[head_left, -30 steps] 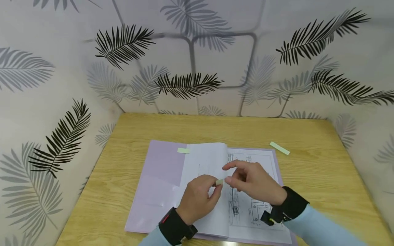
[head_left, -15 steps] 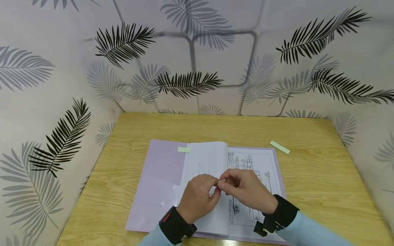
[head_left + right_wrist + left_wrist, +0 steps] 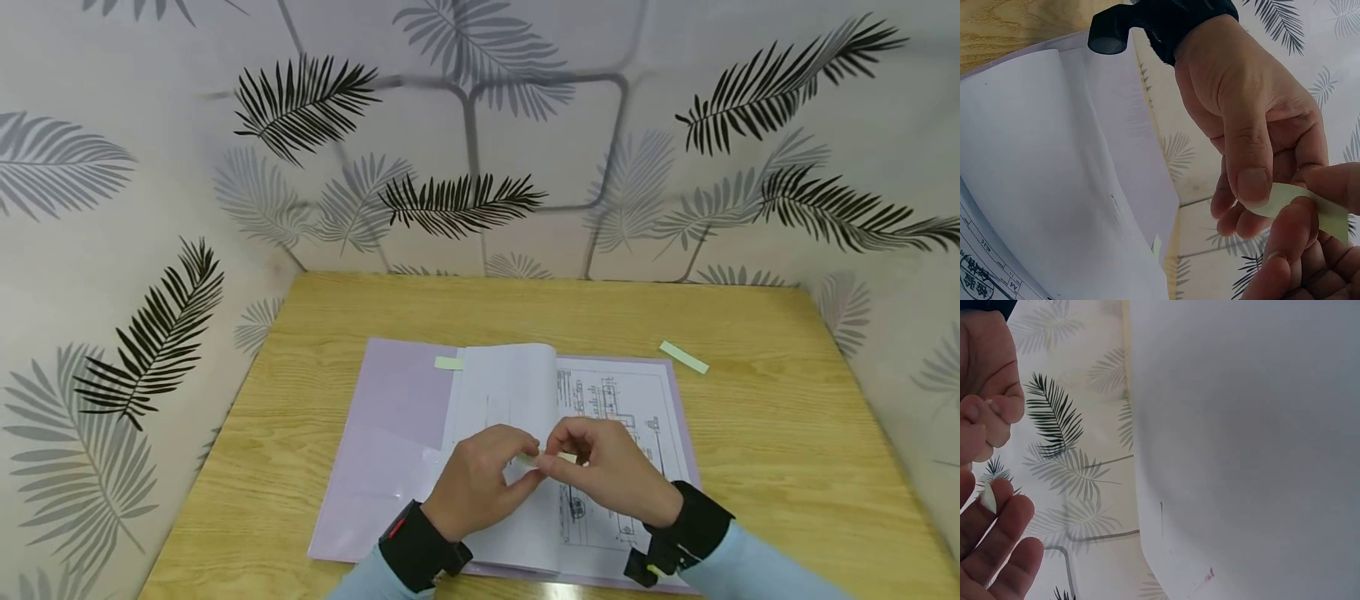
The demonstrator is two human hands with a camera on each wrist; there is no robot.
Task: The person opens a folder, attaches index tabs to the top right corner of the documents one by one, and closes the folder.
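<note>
Over the open document folder both hands meet and pinch a pale green paper strip [image 3: 1282, 199]. My left hand [image 3: 480, 479] grips one part of it, with the thumb on top in the right wrist view. My right hand [image 3: 611, 467] pinches the strip close by, its thumb and forefinger nearly touching the left fingertips. A short end pokes out beyond the right fingers. Only a sliver of the strip shows in the left wrist view, between fingers [image 3: 1013, 519]. Beneath lie white pages [image 3: 506, 383], the left one turned over and bulging near the fold.
The lilac folder cover [image 3: 401, 392] lies flat on the wooden table [image 3: 247, 467]. A green sticky tab [image 3: 449, 363] juts from the left pages' upper edge. Another green strip [image 3: 684, 357] lies at the folder's upper right. A printed drawing [image 3: 652, 400] shows on the right page.
The right hand, apart with spread fingers at first, has come to the left hand and taken hold of the strip. More of the strip now shows. The folder stays put.
</note>
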